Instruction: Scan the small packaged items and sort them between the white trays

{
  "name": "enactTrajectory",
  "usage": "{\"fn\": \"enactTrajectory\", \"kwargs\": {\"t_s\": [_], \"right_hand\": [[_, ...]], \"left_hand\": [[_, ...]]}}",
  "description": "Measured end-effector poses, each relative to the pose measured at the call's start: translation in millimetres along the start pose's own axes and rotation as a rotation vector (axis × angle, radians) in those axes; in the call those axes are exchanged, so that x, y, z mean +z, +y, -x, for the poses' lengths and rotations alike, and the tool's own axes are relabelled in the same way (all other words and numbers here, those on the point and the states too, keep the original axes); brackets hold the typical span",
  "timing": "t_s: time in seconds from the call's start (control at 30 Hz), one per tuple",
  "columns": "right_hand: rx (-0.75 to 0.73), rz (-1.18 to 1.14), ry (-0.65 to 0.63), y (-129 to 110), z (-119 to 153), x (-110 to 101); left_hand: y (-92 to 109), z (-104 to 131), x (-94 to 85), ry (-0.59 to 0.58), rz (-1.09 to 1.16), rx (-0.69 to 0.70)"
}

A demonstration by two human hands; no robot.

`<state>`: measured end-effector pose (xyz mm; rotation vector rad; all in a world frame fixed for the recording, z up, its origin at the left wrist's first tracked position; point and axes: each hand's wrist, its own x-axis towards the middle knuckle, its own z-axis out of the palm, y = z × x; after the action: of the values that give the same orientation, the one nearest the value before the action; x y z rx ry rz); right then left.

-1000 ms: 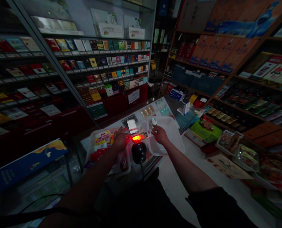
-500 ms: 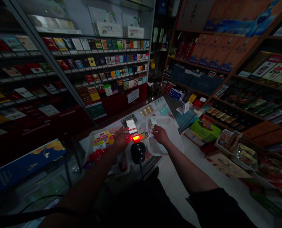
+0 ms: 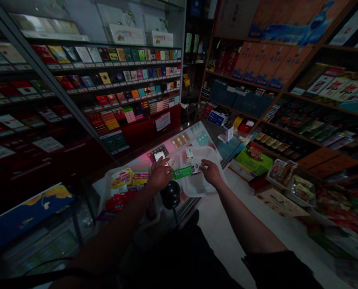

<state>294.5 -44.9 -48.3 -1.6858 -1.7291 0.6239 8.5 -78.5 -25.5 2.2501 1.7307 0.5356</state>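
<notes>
A green snack packet (image 3: 182,172) with a white, printed right end lies between my two hands, just beyond the black scanner (image 3: 170,194). My left hand (image 3: 161,176) has its thumb side closed on the packet's left end, while other fingers reach over a phone with a bright white screen (image 3: 160,156). My right hand (image 3: 211,173) is above a white plastic tub (image 3: 216,154), its bent fingers slightly apart and a small gap from the packet's right end. A small white and green box (image 3: 189,154) sits inside that tub.
Left of the scanner, another tub (image 3: 106,188) holds yellow and red packets. Beneath both tubs is a glass counter (image 3: 194,134). Cigarette shelves (image 3: 131,80) line the back wall, and bottles and boxes fill shelves (image 3: 275,108) at right. A blue box (image 3: 25,216) lies at lower left.
The scanner's bright red light on the packet has gone, leaving a faint pink glow behind. My right hand has drawn off the packet's end. The whole view has shifted slightly rightward.
</notes>
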Motion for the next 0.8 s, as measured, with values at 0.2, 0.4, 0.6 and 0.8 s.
{"fn": "enactTrajectory", "kwargs": {"t_s": [0.2, 0.4, 0.6, 0.8], "right_hand": [[0.049, 0.064, 0.052, 28, 16, -18], [0.118, 0.138, 0.062, 53, 33, -32], [0.158, 0.208, 0.119, 68, 44, -38], [0.124, 0.204, 0.188, 70, 51, -30]], "left_hand": [[35, -9, 5.0, -0.072, -0.015, 0.082], [63, -17, 18.2, -0.154, -0.050, 0.158], [74, -21, 27.8, -0.196, -0.043, 0.180], [67, -13, 16.9, -0.157, -0.027, 0.151]]}}
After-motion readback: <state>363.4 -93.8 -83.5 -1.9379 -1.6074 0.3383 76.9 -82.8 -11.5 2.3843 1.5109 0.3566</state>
